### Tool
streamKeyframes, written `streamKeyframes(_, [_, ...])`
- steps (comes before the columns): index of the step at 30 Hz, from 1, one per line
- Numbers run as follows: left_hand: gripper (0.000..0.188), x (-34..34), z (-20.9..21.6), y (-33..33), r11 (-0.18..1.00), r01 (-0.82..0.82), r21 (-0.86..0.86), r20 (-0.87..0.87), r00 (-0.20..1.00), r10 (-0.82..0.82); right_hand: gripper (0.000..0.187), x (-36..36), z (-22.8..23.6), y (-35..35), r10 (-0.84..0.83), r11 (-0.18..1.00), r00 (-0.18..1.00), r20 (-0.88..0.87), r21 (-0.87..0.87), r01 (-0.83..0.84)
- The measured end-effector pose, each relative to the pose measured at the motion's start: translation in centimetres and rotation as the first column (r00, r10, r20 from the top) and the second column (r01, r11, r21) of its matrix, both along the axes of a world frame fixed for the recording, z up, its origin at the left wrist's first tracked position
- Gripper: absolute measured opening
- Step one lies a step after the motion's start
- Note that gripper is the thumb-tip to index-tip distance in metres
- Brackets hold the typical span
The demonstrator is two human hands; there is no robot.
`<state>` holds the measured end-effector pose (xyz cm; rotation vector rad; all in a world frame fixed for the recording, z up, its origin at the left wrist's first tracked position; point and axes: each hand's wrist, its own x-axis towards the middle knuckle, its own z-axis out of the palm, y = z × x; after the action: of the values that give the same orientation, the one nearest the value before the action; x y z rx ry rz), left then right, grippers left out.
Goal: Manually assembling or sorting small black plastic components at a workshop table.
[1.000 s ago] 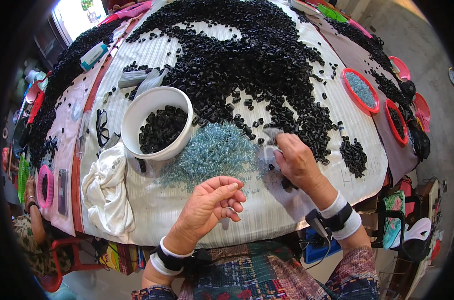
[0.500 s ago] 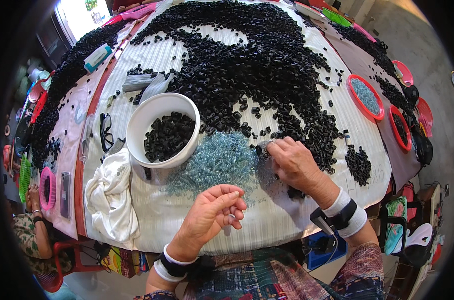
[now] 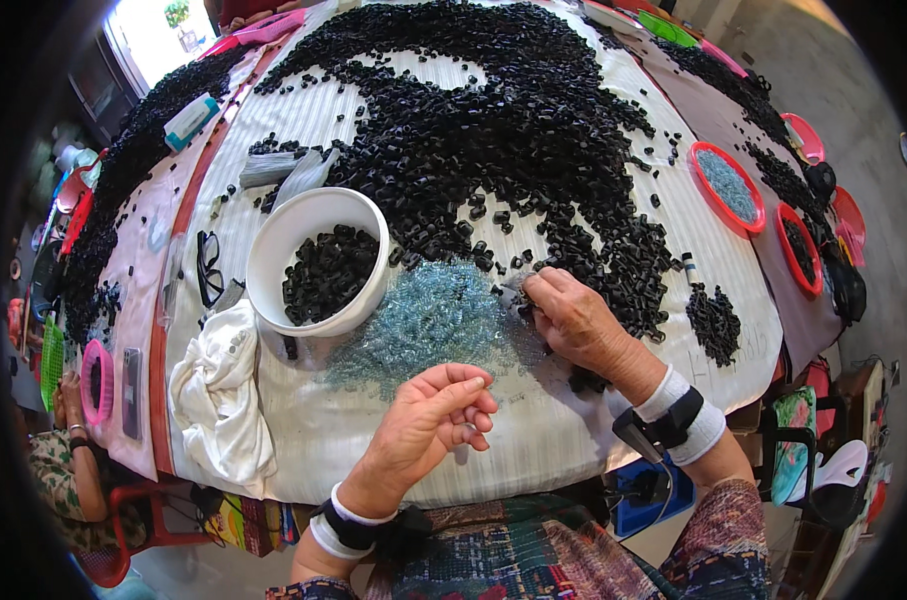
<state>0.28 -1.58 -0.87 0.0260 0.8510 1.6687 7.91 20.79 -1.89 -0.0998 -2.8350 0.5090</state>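
Observation:
My left hand (image 3: 435, 412) hangs over the near part of the cloth, its thumb and fingers curled together; whatever small thing they may pinch cannot be made out. My right hand (image 3: 581, 322) is closed at the right edge of a pile of small, clear bluish pieces (image 3: 438, 315), beside black pieces; its fingertips hide what they grip. A large heap of small black plastic pieces (image 3: 513, 120) spreads beyond both hands. To the left of the bluish pile, a white bowl (image 3: 263, 262) holds more black pieces.
A white cloth bundle (image 3: 223, 400), eyeglasses (image 3: 209, 268) and grey bundles (image 3: 298, 172) lie to the left. A small separate black pile (image 3: 713, 325) and red baskets (image 3: 757, 225) are at the right. Another person's arm (image 3: 85, 470) shows at the lower left.
My right hand has shifted slightly left and up along the edge of the bluish pile. My left hand has barely moved and stays curled.

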Motion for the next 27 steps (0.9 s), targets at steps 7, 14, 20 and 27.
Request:
streamKeyframes(7, [0.016, 0.4, 0.1, 0.6, 1.000, 0.005, 0.010, -0.090, 0.996, -0.004, 0.028, -0.7, 0.1, 0.7, 0.114, 0.990, 0.992, -0.045, 0.083, -0.110])
streamKeyframes(14, [0.020, 1.0, 0.4, 1.2, 0.997, -0.065, -0.038, -0.156, 0.986, 0.058, 0.044, -0.1, 0.7, 1.1, 0.100, 0.986, 0.995, -0.011, -0.131, -0.101])
streamKeyframes(20, [0.022, 0.8, 1.2, 2.3, 0.997, -0.038, -0.067, -0.221, 0.975, 0.022, 0.060, 1.4, 5.2, -2.9, 0.364, 0.864, 0.921, -0.141, -0.319, -0.390])
streamKeyframes(27, [0.010, 0.3, 0.7, 1.0, 1.000, -0.005, -0.020, -0.171, 0.985, 0.001, 0.025, 3.0, 4.2, -2.0, 0.181, 0.906, 0.973, -0.143, -0.360, -0.222])
